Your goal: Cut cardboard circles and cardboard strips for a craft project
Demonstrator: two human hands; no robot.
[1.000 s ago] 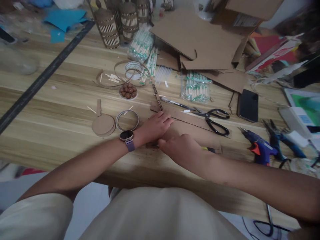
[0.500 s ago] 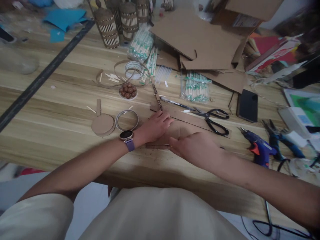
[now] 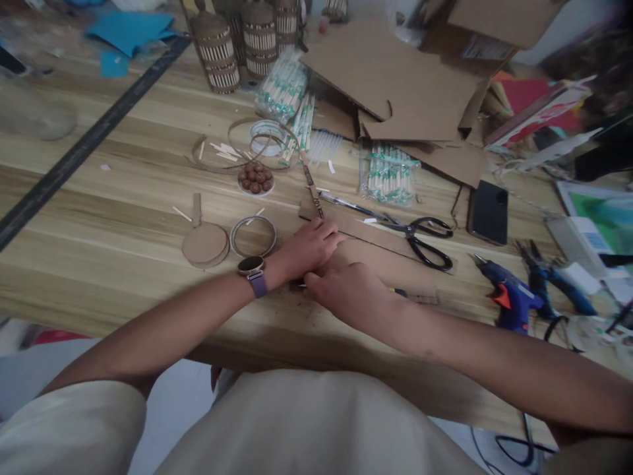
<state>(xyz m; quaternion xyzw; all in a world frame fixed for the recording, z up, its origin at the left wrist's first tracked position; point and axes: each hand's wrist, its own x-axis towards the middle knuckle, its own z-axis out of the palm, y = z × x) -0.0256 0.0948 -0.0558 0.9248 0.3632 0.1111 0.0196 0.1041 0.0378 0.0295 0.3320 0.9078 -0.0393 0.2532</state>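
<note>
On the wooden desk (image 3: 123, 284), near the front edge, cardboard (image 3: 395, 269) is pressed by the left hand (image 3: 311, 249), its grip indeterminable; a yellow-and-black tool (image 3: 398, 292) is enclosed by the curled right hand (image 3: 353, 293).

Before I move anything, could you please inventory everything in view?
Table: one, pale, beneath hands
Cardboard: several pieces, brown, centre and back
Tool: one, yellow and black, mostly hidden
Scissors: one pair, black handles, centre right
Pen: one, dark, beside scissors
Phone: one, black, right
Glue gun: one, blue, right
Pliers: one pair, blue handles, beside glue gun
Discs: at least two, brown, left
Ring: one, grey, beside discs
Balls: about ten, brown, behind ring
Stick packs: two, pale and green, back
Woven containers: several, brown and cream, back
Bar: one, dark, left
Sheets: two, blue, back left
Other clutter: uncounted, mixed, partly blurred
Watch: one, purple strap
Left hand: one, on cardboard
Right hand: one, gripping tool
</note>
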